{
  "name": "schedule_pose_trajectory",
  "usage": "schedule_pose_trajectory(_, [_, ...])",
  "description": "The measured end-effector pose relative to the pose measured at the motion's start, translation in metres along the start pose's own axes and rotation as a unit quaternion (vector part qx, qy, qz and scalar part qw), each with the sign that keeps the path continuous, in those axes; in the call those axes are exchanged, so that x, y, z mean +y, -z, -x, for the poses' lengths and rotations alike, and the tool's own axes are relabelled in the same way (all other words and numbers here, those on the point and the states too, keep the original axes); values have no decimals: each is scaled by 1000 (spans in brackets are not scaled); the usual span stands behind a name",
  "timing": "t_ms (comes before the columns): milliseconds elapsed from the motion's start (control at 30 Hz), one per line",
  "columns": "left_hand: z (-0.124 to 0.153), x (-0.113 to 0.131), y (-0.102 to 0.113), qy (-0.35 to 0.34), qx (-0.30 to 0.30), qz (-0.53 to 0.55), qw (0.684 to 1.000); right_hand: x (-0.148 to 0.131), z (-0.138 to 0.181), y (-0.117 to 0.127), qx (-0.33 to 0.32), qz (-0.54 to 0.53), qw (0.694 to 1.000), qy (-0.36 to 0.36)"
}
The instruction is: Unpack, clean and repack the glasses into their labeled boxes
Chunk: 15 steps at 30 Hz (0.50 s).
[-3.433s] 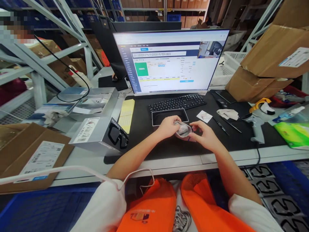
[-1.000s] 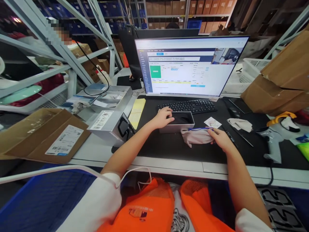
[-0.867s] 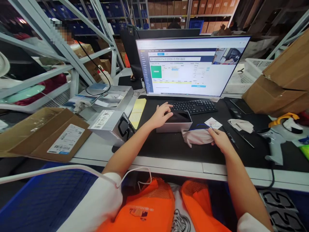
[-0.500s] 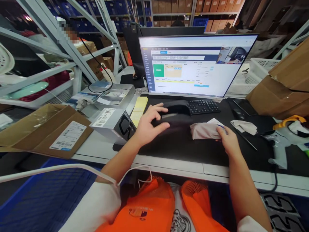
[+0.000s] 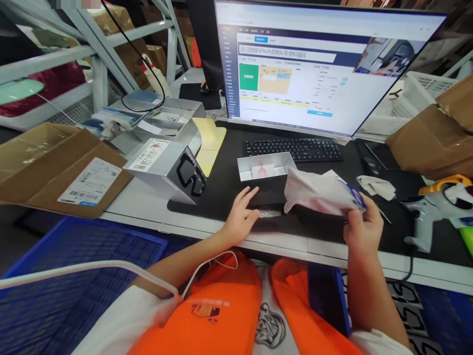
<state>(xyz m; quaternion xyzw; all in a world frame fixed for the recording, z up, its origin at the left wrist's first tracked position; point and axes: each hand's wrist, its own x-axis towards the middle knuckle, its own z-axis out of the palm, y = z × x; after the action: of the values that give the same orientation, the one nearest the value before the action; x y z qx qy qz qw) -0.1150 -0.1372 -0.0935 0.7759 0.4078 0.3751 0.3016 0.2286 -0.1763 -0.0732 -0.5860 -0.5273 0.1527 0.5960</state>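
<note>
My right hand grips a pale pinkish cloth pouch by its end with the blue cord; the pouch hangs out to the left, over the black mat. My left hand has its fingers apart and rests low at the mat's front edge, holding nothing I can see. Close to its fingertips lies something shiny in clear plastic, partly hard to make out against black. Beyond that hand stands an open box with a silver inside and a small white paper in it. What the pouch contains is hidden.
A keyboard and a monitor stand behind. On the left are a grey printed box, yellow sheets and an open carton. A barcode scanner and folded cloth lie on the right.
The blurred black object by my left hand is gone from there, and the open silver box now shows. My left hand has come down nearer the edge. The pouch is raised and tilted.
</note>
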Motion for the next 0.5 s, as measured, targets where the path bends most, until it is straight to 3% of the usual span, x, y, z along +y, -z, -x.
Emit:
schedule_pose_trajectory(100, [1, 2, -2, 80, -19, 28, 996, -17, 14, 4, -52, -11, 994, 100])
schedule_pose_trajectory(233, [2, 12, -8, 114, -45, 22, 992, -36, 15, 5, -178, 4, 966, 186])
schedule_pose_trajectory(400, [0, 22, -13, 130, -99, 41, 986, -45, 11, -21, -333, 58, 924, 178])
schedule_pose_trajectory(500, [-4, 22, -12, 147, -93, 49, 983, -38, 8, -38, -354, 84, 922, 134])
